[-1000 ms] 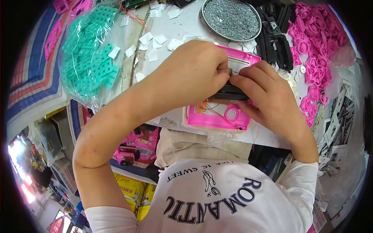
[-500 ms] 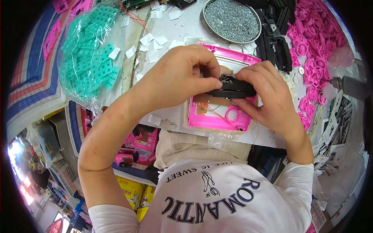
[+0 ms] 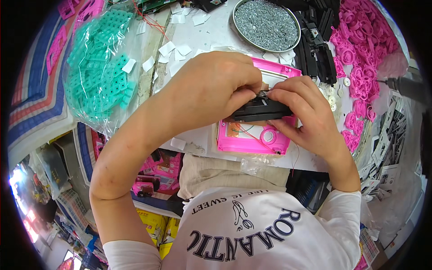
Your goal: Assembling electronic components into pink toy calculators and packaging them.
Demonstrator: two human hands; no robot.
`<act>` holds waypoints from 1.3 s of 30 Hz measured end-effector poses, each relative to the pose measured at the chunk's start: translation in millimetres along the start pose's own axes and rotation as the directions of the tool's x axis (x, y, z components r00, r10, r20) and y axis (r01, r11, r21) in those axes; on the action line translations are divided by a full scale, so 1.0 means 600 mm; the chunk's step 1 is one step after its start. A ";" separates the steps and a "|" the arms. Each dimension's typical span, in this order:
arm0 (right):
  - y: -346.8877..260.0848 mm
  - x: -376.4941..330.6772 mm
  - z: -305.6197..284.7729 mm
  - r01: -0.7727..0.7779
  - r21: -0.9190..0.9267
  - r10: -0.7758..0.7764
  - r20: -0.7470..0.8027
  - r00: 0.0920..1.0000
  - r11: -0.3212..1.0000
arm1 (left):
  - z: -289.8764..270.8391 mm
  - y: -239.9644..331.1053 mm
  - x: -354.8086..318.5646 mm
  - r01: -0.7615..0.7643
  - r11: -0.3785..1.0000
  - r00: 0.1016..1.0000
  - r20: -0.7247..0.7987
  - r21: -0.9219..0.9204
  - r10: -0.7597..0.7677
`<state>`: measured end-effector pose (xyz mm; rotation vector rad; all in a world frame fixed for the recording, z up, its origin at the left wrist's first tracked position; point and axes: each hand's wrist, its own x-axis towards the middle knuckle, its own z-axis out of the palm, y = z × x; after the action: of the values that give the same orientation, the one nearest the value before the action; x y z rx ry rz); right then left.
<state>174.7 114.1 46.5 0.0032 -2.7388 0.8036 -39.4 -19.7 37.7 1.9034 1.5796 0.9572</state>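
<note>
A long black plastic mechanism (image 3: 263, 110) is held over a pink plastic housing (image 3: 243, 145). My right hand (image 3: 310, 112) grips its right end, thumb at the near edge and fingers on top. At its far left side my left hand (image 3: 229, 83) is closed, thumb and fingertips pinched against the part; whether a smaller piece sits between them is hidden. Under the mechanism a strip of brown circuit board (image 3: 256, 123) shows. Thin red wires (image 3: 249, 132) run across the housing, which has a round ring opening near its right front corner.
Behind stands a round metal tray of screws (image 3: 266, 24). Black mechanisms (image 3: 319, 54) and a heap of pink plastic rings (image 3: 357, 58) lie to the right, near a power screwdriver (image 3: 402, 87). Left are a bag of turquoise parts (image 3: 99, 72) and white paper squares (image 3: 166, 48).
The black mechanism has tilted and shifted slightly toward me, covering more of the brown board. My left hand has turned further over it, its fingers now more hidden.
</note>
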 end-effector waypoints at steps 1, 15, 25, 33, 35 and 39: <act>0.000 0.001 0.000 0.001 0.002 -0.001 0.005 1.000 1.000 | -0.003 0.001 0.002 -0.006 1.000 1.000 0.015 0.012 0.006; -0.008 0.010 -0.004 0.000 -0.055 0.003 0.051 0.999 0.999 | -0.023 0.050 0.029 -0.134 0.902 0.958 0.288 0.410 0.012; -0.007 0.014 -0.012 0.032 -0.095 -0.019 0.135 0.991 0.995 | 0.021 0.058 -0.036 0.059 0.969 0.998 -0.021 0.242 -0.056; -0.018 0.012 -0.008 0.104 -0.280 -0.075 0.112 0.991 0.954 | 0.030 0.050 -0.040 0.238 0.971 0.959 -0.151 -0.026 -0.239; -0.018 0.013 -0.008 0.106 -0.294 -0.070 0.132 0.989 0.950 | 0.017 0.043 -0.013 0.414 0.895 0.908 -0.001 -0.167 -0.420; -0.022 0.013 -0.017 0.093 -0.266 -0.039 0.201 0.979 0.960 | 0.010 0.023 0.010 0.533 0.807 0.846 0.160 -0.256 -0.508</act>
<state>171.1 109.0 63.9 0.1215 -2.9940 0.4189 -25.5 -16.2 45.3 1.1898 1.6748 0.7948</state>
